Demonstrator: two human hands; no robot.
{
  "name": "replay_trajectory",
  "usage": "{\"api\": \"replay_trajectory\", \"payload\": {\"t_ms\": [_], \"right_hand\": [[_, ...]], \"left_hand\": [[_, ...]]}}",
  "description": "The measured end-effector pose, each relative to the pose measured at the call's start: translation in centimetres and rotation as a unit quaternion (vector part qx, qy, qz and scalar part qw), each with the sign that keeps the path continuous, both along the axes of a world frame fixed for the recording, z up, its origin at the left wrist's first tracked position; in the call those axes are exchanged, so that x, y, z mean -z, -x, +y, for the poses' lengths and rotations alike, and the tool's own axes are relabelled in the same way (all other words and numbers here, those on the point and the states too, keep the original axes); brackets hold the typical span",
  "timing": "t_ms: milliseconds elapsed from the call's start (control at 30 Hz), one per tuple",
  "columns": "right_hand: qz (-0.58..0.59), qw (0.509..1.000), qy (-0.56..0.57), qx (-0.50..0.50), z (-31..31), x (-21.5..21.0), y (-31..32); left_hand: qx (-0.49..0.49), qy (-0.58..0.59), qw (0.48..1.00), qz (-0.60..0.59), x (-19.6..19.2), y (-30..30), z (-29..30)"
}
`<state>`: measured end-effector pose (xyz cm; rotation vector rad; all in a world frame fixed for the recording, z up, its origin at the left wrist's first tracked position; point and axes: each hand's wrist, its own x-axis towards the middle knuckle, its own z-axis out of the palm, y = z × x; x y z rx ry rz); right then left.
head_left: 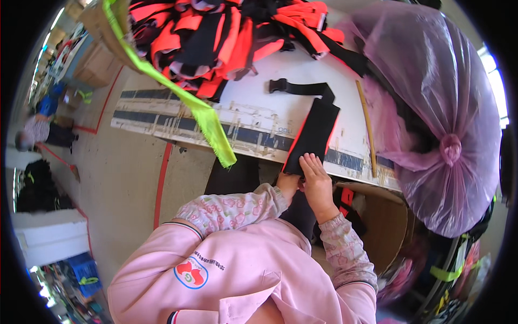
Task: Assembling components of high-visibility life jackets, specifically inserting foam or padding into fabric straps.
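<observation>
1. Low in the frame, pink sleeves with a small flower print lead up from a pink jacket to both hands, which meet at the near edge of the white table [253, 116], just below the frame's centre.
2. At centre, the right hand [317, 186] lies flat on the near end of the black padded strap [315, 132], its fingers [310, 163] held together and pressing down on the fabric.
3. Beside it, the left hand [287, 183] grips the same end from below the table edge; its fingers are mostly hidden, so how they close cannot be told.
4. From the hands, the strap runs up and away across the table, orange showing along its edge, then folds left to a black buckle [278, 85].
5. To the right, a thin wooden stick [367, 127] lies along the table, next to a large tied pink plastic bag [442, 108].
6. Below the table edge at right stands an open cardboard box [388, 221].
7. Farther up, a heap of orange and black straps [226, 38] covers the table's far side.
8. At upper left, a neon yellow-green band [183, 94] hangs diagonally over the table edge.
</observation>
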<state>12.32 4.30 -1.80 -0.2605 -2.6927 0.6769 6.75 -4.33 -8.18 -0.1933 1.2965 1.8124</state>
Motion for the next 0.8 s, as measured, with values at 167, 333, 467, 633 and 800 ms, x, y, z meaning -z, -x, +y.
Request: {"api": "replay_trajectory", "payload": {"t_ms": [167, 333, 467, 633, 800], "right_hand": [[-0.005, 1.000, -0.014, -0.009, 0.6, 0.7, -0.8], [-0.007, 1.000, -0.003, -0.022, 0.6, 0.2, -1.5], [0.003, 0.996, 0.081, -0.047, 1.0, -0.8, -1.6], [-0.001, 0.945, 0.324, -0.035, 1.8, -0.7, -1.7], [-0.061, 0.998, 0.015, 0.023, 2.6, -0.4, 2.9]], "left_hand": [[0.113, -0.074, 0.983, -0.125, 0.2, 1.8, -1.4], [0.290, -0.144, 0.928, -0.185, -2.5, 6.7, -4.0], [0.315, -0.021, 0.921, -0.227, -3.4, 7.2, -2.7], [0.291, 0.009, 0.948, -0.128, -2.4, 5.4, -2.2], [0.263, 0.071, 0.962, -0.024, -1.1, 3.8, -1.5]]}}
